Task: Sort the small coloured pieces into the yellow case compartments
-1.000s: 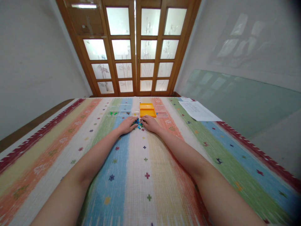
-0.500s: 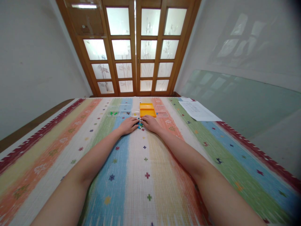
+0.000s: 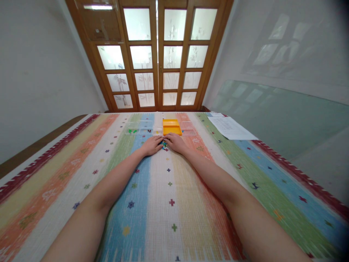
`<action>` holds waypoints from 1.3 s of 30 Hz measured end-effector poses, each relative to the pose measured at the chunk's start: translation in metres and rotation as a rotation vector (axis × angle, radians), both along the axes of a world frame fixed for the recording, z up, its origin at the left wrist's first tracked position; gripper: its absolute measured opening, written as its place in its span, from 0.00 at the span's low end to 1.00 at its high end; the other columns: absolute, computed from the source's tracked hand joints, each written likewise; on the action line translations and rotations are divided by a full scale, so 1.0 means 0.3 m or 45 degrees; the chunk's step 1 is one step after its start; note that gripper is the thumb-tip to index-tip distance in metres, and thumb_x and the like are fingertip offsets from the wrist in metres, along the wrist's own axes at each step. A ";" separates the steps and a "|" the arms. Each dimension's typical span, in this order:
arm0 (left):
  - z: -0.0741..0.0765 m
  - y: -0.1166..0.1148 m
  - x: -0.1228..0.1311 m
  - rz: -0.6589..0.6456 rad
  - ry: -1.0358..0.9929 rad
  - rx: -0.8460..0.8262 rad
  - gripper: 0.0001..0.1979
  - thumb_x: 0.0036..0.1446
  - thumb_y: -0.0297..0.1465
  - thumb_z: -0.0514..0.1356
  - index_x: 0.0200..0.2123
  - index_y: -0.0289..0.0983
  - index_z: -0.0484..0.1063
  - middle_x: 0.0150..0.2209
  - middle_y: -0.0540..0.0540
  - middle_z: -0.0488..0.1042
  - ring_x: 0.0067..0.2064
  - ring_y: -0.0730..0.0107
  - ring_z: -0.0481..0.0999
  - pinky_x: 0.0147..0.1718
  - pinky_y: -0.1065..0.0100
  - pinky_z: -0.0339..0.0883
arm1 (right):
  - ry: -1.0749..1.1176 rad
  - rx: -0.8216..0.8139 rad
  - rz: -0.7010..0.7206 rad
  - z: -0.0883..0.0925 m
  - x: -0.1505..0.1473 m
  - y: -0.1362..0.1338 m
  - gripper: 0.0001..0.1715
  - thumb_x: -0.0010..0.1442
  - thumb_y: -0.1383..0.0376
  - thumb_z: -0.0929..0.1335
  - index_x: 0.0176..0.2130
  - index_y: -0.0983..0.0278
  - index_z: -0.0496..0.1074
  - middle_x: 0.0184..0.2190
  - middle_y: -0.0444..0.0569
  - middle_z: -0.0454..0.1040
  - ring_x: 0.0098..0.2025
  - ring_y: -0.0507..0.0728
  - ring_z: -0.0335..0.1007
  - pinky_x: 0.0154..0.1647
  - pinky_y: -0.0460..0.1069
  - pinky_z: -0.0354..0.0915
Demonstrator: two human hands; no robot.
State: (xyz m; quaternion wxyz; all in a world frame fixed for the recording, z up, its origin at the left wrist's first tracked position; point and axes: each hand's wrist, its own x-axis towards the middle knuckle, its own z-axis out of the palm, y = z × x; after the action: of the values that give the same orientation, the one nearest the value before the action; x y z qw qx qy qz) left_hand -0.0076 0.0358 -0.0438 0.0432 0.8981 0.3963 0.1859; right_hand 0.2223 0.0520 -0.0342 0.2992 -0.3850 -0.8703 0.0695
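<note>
Both hands have drawn closer together since a second ago, and less of the heap between them shows

1. left hand (image 3: 152,145): one. The forearm is stretched straight out over the striped cloth (image 3: 169,189), palm down. The fingers are loosely curved, with their tips touching the small coloured pieces (image 3: 164,145)
2. right hand (image 3: 176,142): one. It mirrors the same pose, its fingertips against the pieces from the other side and almost meeting the left's. Neither hand is clenched, and I cannot tell whether either pinches a piece
3. Pieces: one small heap on the cloth between the fingertips, just in front of the orange tray (image 3: 171,128). They are too small for me to count
4. Orange tray: one, just beyond the hands
5. Clear boxes: two that I can make out. The left clear box (image 3: 139,129) has green bits in one cell, and the right clear box (image 3: 188,128) sits on the tray's other side
6. paper sheet (image 3: 230,128): one, well apart on the right
</note>
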 end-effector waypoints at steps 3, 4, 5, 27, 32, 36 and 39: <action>0.003 -0.001 -0.005 0.004 -0.009 0.015 0.28 0.73 0.42 0.52 0.68 0.36 0.69 0.69 0.36 0.69 0.70 0.52 0.67 0.71 0.53 0.57 | 0.034 0.022 -0.030 0.005 0.003 -0.003 0.14 0.74 0.65 0.66 0.49 0.62 0.82 0.49 0.53 0.82 0.52 0.58 0.75 0.57 0.52 0.66; 0.003 -0.002 -0.006 0.009 -0.008 0.021 0.27 0.73 0.42 0.52 0.68 0.36 0.70 0.68 0.36 0.70 0.69 0.52 0.68 0.70 0.54 0.57 | 0.045 0.030 -0.053 0.007 0.004 -0.004 0.14 0.74 0.64 0.66 0.48 0.62 0.82 0.48 0.53 0.82 0.51 0.58 0.75 0.57 0.52 0.66; 0.002 -0.003 -0.007 0.015 -0.007 0.026 0.27 0.73 0.43 0.52 0.68 0.37 0.70 0.68 0.36 0.70 0.69 0.52 0.68 0.70 0.53 0.58 | 0.053 0.038 -0.085 0.009 0.005 -0.004 0.14 0.74 0.64 0.66 0.47 0.62 0.82 0.47 0.53 0.82 0.51 0.59 0.75 0.56 0.52 0.66; 0.035 -0.023 -0.001 0.096 -0.050 0.086 0.19 0.74 0.38 0.51 0.54 0.40 0.80 0.57 0.41 0.80 0.60 0.56 0.74 0.65 0.53 0.65 | 0.010 0.098 -0.267 0.040 0.005 -0.022 0.14 0.74 0.64 0.66 0.44 0.64 0.83 0.42 0.54 0.82 0.46 0.60 0.75 0.51 0.52 0.63; 0.033 -0.022 -0.004 0.095 -0.090 0.093 0.17 0.74 0.37 0.53 0.53 0.40 0.79 0.56 0.41 0.80 0.59 0.57 0.75 0.64 0.54 0.65 | 0.017 0.088 -0.245 0.042 0.004 -0.025 0.13 0.73 0.65 0.67 0.45 0.63 0.83 0.44 0.54 0.82 0.47 0.60 0.75 0.51 0.52 0.64; 0.033 -0.022 -0.003 0.117 -0.112 0.075 0.15 0.72 0.36 0.54 0.51 0.39 0.80 0.53 0.41 0.81 0.56 0.56 0.76 0.61 0.55 0.67 | 0.024 0.095 -0.239 0.031 0.003 -0.015 0.13 0.73 0.64 0.67 0.44 0.63 0.83 0.43 0.53 0.82 0.46 0.60 0.75 0.51 0.52 0.64; 0.035 -0.023 -0.007 0.131 -0.114 0.063 0.14 0.72 0.35 0.55 0.49 0.39 0.80 0.52 0.41 0.82 0.55 0.56 0.77 0.59 0.55 0.69 | 0.021 0.101 -0.240 0.026 0.003 -0.012 0.13 0.73 0.64 0.67 0.44 0.63 0.83 0.43 0.53 0.82 0.46 0.60 0.75 0.50 0.52 0.64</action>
State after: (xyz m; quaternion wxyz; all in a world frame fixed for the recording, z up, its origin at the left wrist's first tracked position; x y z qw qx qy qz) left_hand -0.0097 0.0290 -0.0333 0.0290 0.8682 0.4348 0.2374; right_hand 0.2233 0.0484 -0.0263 0.3266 -0.4525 -0.8297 0.0097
